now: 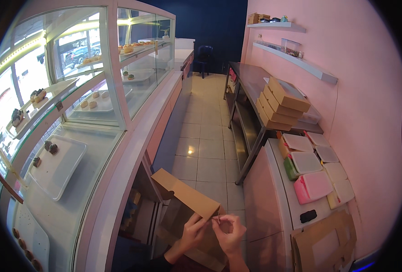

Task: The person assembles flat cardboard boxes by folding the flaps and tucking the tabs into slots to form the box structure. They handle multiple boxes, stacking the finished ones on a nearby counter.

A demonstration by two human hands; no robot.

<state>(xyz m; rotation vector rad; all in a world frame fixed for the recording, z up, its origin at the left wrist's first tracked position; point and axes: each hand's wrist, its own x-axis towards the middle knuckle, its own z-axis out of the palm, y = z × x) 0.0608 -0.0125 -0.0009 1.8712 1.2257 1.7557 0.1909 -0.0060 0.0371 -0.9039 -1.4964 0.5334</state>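
Observation:
A brown cardboard box (185, 195) with its lid flap raised is held low in the middle of the view. My left hand (192, 232) grips the box's near edge from the left. My right hand (229, 232) pinches a corner tab of the same box, fingertips meeting those of the left hand. Both forearms enter from the lower edge. The inside of the box is turned away and hidden.
A glass display case (119, 90) with pastries on white trays (58, 165) runs along the left. A steel table (250, 86) with stacked brown boxes (280, 106) stands right. Lidded plastic containers (312, 174) and flat cardboard (325, 240) lie on the near counter. A tiled aisle (205, 136) runs between.

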